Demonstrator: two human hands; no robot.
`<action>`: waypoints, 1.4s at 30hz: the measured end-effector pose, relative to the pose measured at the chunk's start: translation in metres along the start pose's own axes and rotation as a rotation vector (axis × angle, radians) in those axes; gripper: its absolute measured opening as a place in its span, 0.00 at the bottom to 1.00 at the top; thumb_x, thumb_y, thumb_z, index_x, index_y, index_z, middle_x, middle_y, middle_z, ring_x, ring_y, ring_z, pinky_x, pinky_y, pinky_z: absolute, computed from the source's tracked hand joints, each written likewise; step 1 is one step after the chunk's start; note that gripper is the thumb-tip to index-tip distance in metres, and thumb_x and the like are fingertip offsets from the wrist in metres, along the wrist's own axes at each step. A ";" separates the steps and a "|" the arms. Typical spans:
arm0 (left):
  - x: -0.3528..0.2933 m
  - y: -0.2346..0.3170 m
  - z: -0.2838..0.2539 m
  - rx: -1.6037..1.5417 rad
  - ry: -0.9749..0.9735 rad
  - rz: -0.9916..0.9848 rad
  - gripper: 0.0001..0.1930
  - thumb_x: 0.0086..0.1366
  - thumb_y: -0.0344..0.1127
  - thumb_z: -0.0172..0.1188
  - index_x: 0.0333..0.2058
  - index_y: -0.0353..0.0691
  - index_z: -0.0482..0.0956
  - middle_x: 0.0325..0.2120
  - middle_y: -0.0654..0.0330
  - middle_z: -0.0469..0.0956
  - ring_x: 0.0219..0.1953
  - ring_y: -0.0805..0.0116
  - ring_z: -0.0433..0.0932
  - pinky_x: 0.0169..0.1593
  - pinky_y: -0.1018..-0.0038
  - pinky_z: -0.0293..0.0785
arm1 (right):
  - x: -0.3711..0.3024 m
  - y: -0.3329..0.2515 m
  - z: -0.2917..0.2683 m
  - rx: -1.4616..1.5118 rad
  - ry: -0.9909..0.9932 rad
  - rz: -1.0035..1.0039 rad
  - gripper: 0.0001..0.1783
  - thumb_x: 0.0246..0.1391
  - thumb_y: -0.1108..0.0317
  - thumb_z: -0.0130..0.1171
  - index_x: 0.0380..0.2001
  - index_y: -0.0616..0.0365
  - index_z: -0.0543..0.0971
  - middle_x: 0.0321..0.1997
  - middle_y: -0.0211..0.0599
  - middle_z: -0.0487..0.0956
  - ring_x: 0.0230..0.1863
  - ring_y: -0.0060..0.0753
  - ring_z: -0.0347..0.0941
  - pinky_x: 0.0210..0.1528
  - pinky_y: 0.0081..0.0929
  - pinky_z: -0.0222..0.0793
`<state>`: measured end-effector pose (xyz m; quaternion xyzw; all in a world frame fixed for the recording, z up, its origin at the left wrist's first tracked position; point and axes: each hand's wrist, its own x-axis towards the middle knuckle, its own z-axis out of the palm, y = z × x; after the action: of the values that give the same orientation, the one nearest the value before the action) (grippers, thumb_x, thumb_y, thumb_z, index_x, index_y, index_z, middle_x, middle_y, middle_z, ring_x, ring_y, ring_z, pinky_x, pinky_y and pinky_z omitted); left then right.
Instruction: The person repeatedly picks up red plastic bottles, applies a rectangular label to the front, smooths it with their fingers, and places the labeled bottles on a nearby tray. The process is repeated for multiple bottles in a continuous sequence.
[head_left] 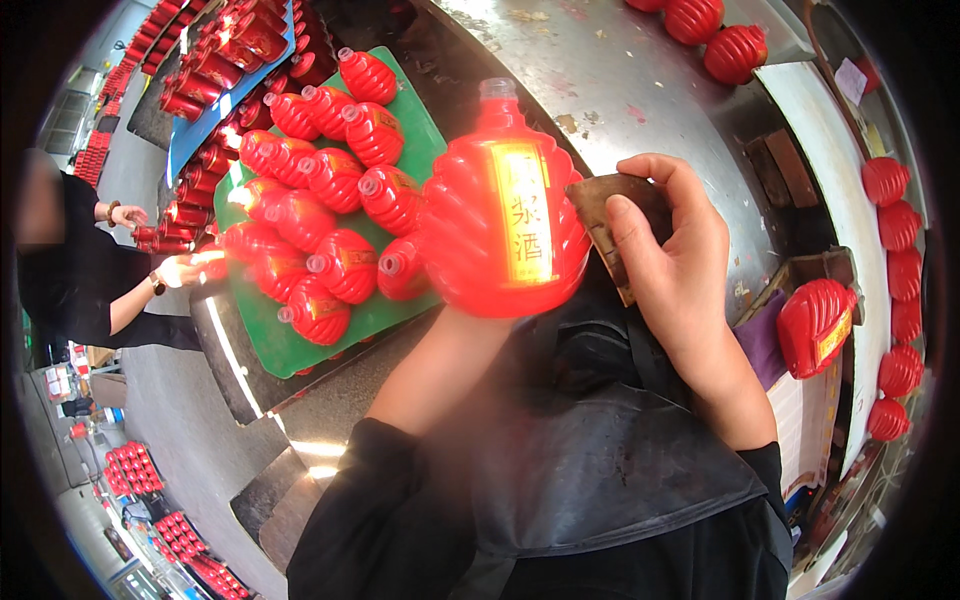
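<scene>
A red ribbed glass bottle (450,220) with a clear neck and a yellow label stands upright in front of me. My left hand (462,332) holds it from behind and below; the bottle hides the fingers. In my right hand (685,255) is a flat, worn brown piece (598,212) with a straight edge, pinched between thumb and fingers. That edge is close beside the bottle's right side; whether they touch I cannot tell.
At left, a green tray (408,92) carries several similar red bottles (342,265). Another person (95,265) reaches toward red containers beyond it. A metal table (600,75) lies ahead. To the right, one red bottle (815,325) lies near a purple cloth (763,340).
</scene>
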<state>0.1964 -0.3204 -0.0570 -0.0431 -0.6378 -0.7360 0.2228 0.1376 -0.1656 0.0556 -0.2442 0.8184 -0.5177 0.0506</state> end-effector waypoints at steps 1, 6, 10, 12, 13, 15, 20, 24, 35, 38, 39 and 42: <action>0.000 0.002 0.000 -0.083 0.001 -0.003 0.23 0.77 0.37 0.56 0.66 0.41 0.66 0.58 0.57 0.74 0.60 0.66 0.75 0.62 0.68 0.75 | 0.002 0.001 -0.001 0.064 0.011 0.006 0.15 0.64 0.72 0.61 0.52 0.64 0.76 0.39 0.34 0.81 0.39 0.21 0.77 0.43 0.23 0.74; -0.002 0.020 -0.001 -0.881 0.100 -0.355 0.25 0.74 0.36 0.60 0.66 0.42 0.66 0.60 0.57 0.73 0.62 0.64 0.73 0.64 0.66 0.71 | 0.014 0.000 -0.001 0.165 0.157 -0.198 0.16 0.64 0.76 0.62 0.53 0.63 0.76 0.39 0.40 0.83 0.38 0.28 0.81 0.42 0.26 0.76; 0.009 0.018 0.008 0.154 0.116 -0.045 0.16 0.74 0.42 0.57 0.55 0.44 0.71 0.49 0.60 0.75 0.53 0.64 0.75 0.55 0.65 0.72 | 0.023 -0.007 -0.003 -0.131 0.106 -0.696 0.15 0.51 0.85 0.67 0.42 0.62 0.82 0.40 0.43 0.86 0.42 0.39 0.86 0.45 0.31 0.79; 0.009 0.017 0.008 0.076 0.095 -0.059 0.17 0.74 0.43 0.56 0.57 0.45 0.70 0.51 0.59 0.74 0.55 0.63 0.74 0.56 0.63 0.70 | 0.025 -0.009 -0.003 -0.212 0.035 -0.854 0.16 0.43 0.86 0.69 0.38 0.63 0.83 0.41 0.45 0.87 0.43 0.44 0.86 0.46 0.35 0.80; 0.007 0.017 0.006 -0.005 0.085 -0.078 0.18 0.75 0.44 0.55 0.58 0.45 0.70 0.52 0.59 0.73 0.56 0.63 0.73 0.57 0.63 0.69 | 0.024 -0.009 -0.003 -0.213 -0.021 -0.871 0.17 0.40 0.84 0.70 0.37 0.62 0.84 0.41 0.45 0.87 0.43 0.46 0.86 0.45 0.36 0.79; 0.003 0.017 0.003 -0.211 0.084 -0.125 0.19 0.75 0.44 0.54 0.59 0.45 0.69 0.54 0.59 0.72 0.58 0.62 0.72 0.59 0.61 0.68 | 0.016 -0.008 0.002 -0.252 0.004 -0.966 0.16 0.39 0.78 0.70 0.37 0.60 0.85 0.42 0.44 0.87 0.43 0.46 0.86 0.44 0.36 0.79; 0.000 0.013 -0.007 -0.790 0.103 -0.277 0.21 0.77 0.46 0.50 0.63 0.46 0.66 0.59 0.58 0.70 0.62 0.60 0.69 0.64 0.57 0.65 | -0.025 -0.002 0.009 -0.303 -0.085 -1.018 0.15 0.48 0.71 0.69 0.42 0.60 0.86 0.47 0.45 0.87 0.46 0.44 0.86 0.42 0.33 0.78; 0.002 0.010 -0.007 -1.120 0.109 -0.349 0.23 0.79 0.48 0.47 0.66 0.46 0.64 0.63 0.57 0.68 0.66 0.58 0.66 0.67 0.54 0.62 | -0.038 0.005 0.011 -0.355 -0.063 -1.014 0.16 0.49 0.71 0.68 0.43 0.60 0.86 0.47 0.45 0.87 0.47 0.44 0.86 0.41 0.31 0.76; 0.000 0.004 -0.009 -1.499 0.034 -0.352 0.28 0.82 0.52 0.40 0.74 0.48 0.60 0.73 0.56 0.63 0.75 0.54 0.60 0.76 0.47 0.55 | -0.040 0.000 0.007 -0.248 -0.099 -0.916 0.21 0.42 0.81 0.70 0.44 0.62 0.84 0.45 0.45 0.87 0.44 0.45 0.87 0.43 0.31 0.79; 0.007 0.005 -0.007 -1.521 -0.107 -0.275 0.23 0.81 0.50 0.43 0.67 0.46 0.64 0.63 0.58 0.68 0.66 0.58 0.67 0.68 0.57 0.64 | -0.031 -0.009 -0.003 0.007 -0.009 -0.401 0.13 0.60 0.81 0.64 0.48 0.65 0.78 0.43 0.42 0.86 0.42 0.29 0.84 0.42 0.23 0.79; 0.001 0.009 -0.007 -1.506 0.072 -0.394 0.19 0.80 0.48 0.46 0.61 0.45 0.68 0.54 0.59 0.72 0.58 0.61 0.71 0.61 0.61 0.70 | -0.026 -0.013 -0.004 0.155 0.107 -0.228 0.12 0.63 0.79 0.63 0.49 0.65 0.77 0.41 0.39 0.85 0.41 0.24 0.83 0.41 0.21 0.78; -0.002 0.002 -0.003 -1.057 0.318 -0.482 0.16 0.79 0.47 0.48 0.56 0.44 0.71 0.46 0.60 0.75 0.51 0.63 0.76 0.56 0.65 0.76 | -0.015 -0.026 -0.001 0.523 0.099 -0.032 0.15 0.66 0.75 0.62 0.52 0.65 0.72 0.37 0.34 0.84 0.40 0.16 0.80 0.39 0.19 0.76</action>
<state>0.1999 -0.3231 -0.0565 0.1085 -0.1363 -0.9805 0.0905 0.1588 -0.1668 0.0762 -0.2099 0.6543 -0.7237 0.0638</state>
